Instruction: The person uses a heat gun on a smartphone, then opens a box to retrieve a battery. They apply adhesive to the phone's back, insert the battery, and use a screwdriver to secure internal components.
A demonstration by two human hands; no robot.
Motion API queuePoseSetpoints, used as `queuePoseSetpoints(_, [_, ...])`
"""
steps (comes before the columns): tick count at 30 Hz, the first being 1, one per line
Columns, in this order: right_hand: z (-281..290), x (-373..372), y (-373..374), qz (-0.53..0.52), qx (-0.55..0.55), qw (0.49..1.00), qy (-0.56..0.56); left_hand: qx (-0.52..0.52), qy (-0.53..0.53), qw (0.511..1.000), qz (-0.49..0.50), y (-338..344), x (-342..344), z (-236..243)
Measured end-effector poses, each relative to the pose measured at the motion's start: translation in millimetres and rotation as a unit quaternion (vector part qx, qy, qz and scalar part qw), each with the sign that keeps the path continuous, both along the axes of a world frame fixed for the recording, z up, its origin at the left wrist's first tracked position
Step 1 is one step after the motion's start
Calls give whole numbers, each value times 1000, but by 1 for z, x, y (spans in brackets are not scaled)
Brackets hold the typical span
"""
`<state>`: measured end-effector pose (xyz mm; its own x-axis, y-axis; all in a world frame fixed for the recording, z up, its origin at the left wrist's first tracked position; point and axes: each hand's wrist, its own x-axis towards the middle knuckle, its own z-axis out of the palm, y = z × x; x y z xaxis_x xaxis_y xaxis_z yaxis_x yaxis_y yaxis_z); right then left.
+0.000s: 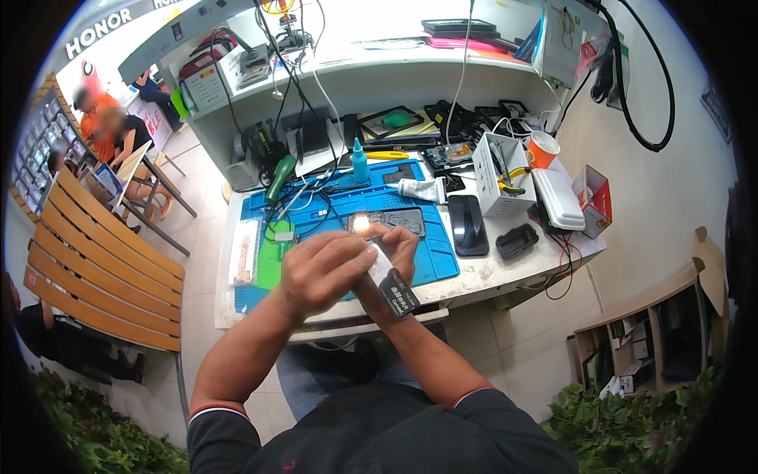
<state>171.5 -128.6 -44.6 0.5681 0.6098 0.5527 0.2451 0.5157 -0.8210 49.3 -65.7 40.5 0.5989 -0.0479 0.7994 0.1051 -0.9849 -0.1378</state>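
Note:
Both hands meet above the blue repair mat (pixel 437 265) on the bench. My left hand (pixel 322 271) is closed, its fingertips on the white part of a small black-and-white packet (pixel 397 294). Fingers bent, my right hand (pixel 400 243) grips the packet from the other side. Its black end sticks out over my right wrist. Just beyond the fingers lies a dark, phone-sized frame (pixel 408 220), partly hidden by my hands. A bright spot of light glares beside it. What lies between my fingertips is hidden.
A black phone (pixel 468 227) and a white tool box (pixel 503 178) with pliers stand right of the mat, near an orange cup (pixel 543 148). Left are a green-handled screwdriver (pixel 281 178) and cables; behind, a blue bottle (pixel 359 163) and a white tube (pixel 422 189).

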Motion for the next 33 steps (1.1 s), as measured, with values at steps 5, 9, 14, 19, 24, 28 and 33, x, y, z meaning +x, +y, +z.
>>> queuePoseSetpoints(5, [-1,0,3,3,11,1000,10,-12,1,1000,-10,-2,2,3])
queuePoseSetpoints(9, [-1,0,1,13,7,1000,6,-9,4,1000,-15,-2,1,2])
queuePoseSetpoints(14, [0,-1,-1,11,-5,1000,4,9,14,1000,-10,-3,-2,1])
queuePoseSetpoints(19, [-2,-3,-1,-5,-11,1000,7,5,2,1000,-16,-3,-2,-4])
queuePoseSetpoints(24, [-7,-1,-3,5,9,1000,-13,26,19,999,-4,-9,-3,-1])
queuePoseSetpoints(28, [-15,1,1,-2,36,999,-38,22,20,999,-12,-9,-4,-2])
queuePoseSetpoints(33, [-17,-1,3,13,54,998,-7,-16,7,1000,-6,-12,-2,-1])
